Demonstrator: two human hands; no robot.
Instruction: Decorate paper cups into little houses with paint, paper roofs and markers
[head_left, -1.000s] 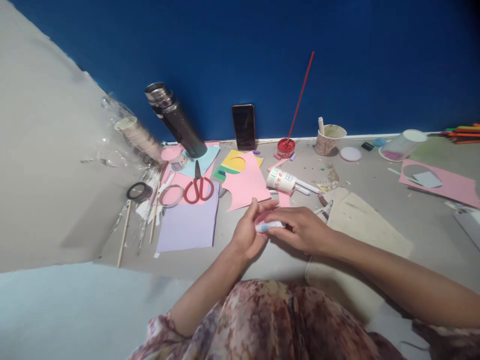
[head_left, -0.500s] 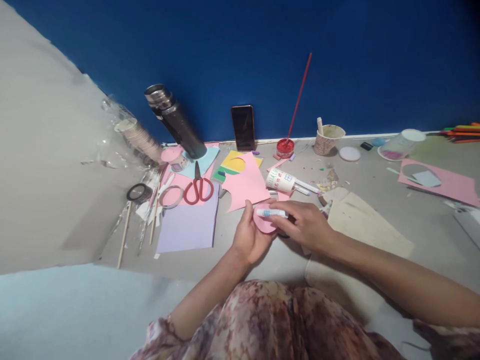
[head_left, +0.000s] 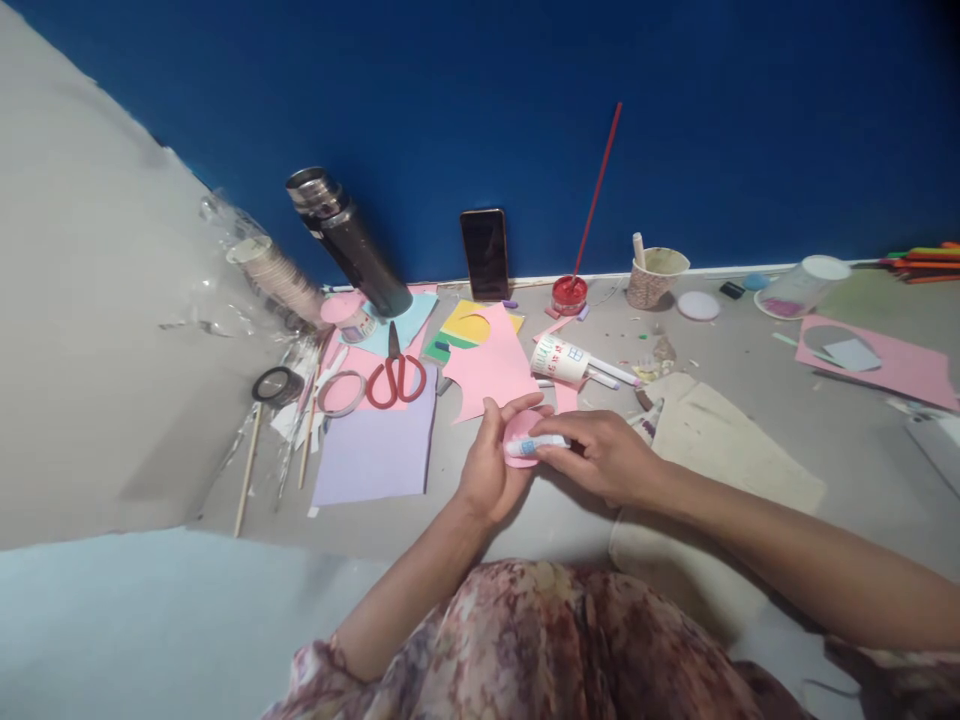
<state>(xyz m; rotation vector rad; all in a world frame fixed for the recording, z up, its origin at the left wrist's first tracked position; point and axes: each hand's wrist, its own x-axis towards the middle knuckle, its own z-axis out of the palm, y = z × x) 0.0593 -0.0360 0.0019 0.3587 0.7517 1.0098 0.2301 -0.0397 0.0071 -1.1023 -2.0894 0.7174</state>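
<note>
A pink paper circle (head_left: 517, 430) lies on the palm of my left hand (head_left: 487, 470), cradled between the raised thumb and the fingers. My right hand (head_left: 604, 455) pinches a white glue tube (head_left: 536, 444) with a blue label between thumb and fingers. The tube lies nearly level over the lower half of the circle, its narrow end towards my left palm. Just beyond my hands is a pink sheet (head_left: 491, 375) with curved cut-outs. A decorated paper cup (head_left: 559, 360) rests on its side behind my right hand, with markers beside it.
Red-handled scissors (head_left: 396, 375) and a purple sheet (head_left: 375, 450) lie to the left. A flask (head_left: 356, 250) and a phone (head_left: 485, 255) stand by the blue wall. Further right are a red paint pot (head_left: 569, 294), another cup (head_left: 654, 280) and a beige cloth (head_left: 735, 445).
My right hand has brought the glue tube a little lower across the pink circle. My left hand has shifted slightly left, its fingers now stretched further out behind the circle.
</note>
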